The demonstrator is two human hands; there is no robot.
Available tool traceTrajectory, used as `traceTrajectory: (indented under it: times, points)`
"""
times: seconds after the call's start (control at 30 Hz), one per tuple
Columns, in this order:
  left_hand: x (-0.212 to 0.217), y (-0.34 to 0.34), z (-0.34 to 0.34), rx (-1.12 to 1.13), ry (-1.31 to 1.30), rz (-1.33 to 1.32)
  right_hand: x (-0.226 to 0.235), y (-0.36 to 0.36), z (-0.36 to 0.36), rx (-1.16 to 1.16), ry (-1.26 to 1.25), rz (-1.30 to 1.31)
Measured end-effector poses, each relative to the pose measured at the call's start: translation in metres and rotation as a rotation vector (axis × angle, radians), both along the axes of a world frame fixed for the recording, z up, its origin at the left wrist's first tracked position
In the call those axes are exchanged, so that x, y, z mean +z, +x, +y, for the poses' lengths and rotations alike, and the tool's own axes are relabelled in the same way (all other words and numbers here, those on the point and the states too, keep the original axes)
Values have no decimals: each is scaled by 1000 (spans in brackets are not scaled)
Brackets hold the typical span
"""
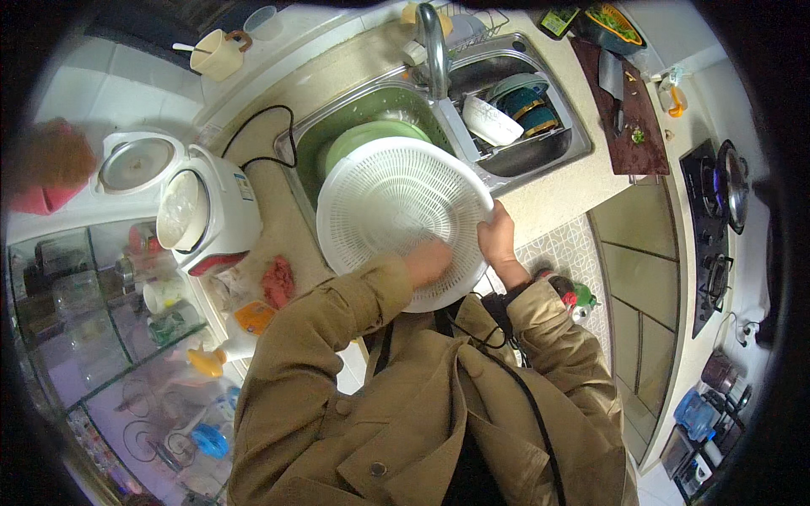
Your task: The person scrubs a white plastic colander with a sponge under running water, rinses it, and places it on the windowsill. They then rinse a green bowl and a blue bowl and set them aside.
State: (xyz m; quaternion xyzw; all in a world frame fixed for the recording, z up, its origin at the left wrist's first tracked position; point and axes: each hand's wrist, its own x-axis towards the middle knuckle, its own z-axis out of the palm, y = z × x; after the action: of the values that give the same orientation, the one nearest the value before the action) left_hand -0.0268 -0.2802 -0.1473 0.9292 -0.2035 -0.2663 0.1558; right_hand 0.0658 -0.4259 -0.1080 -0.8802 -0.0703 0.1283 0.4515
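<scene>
A large white plastic colander (384, 198) is tilted over the front edge of the left sink basin, its slotted inside facing up. My right hand (498, 236) is closed on its right rim. Inside the colander, low on its slotted wall, is my left hand (430, 260); motion smears its fingers, and I cannot make out whether they hold anything. A light green basin (371, 135) sits in the sink (422, 105) behind the colander and is partly covered by it.
A tap (434, 59) arches over the sink. Dishes, including a white bowl (491, 121), fill a rack in the right basin. A rice cooker (228, 198) with its lid raised stands left. At far right lie a cleaver (611, 78) on a cutting board (641, 143) and a gas hob (707, 228).
</scene>
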Motion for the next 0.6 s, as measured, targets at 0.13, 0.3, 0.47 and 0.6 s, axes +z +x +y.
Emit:
traceTrajectory:
  times: [0.13, 0.3, 0.47, 0.6]
  points:
    - [3, 30, 31, 396, -126, -151, 2, -1, -2, -13, 70, 37]
    - [1, 32, 109, 507, 130, -329, -9, -5, -1, -75, 116, 59]
    - [2, -16, 78, 581, -116, 15, -19, -4, -2, -110, 143, 89]
    - [7, -27, 16, 177, -120, 143, -19, -8, 1, -98, 142, 64]
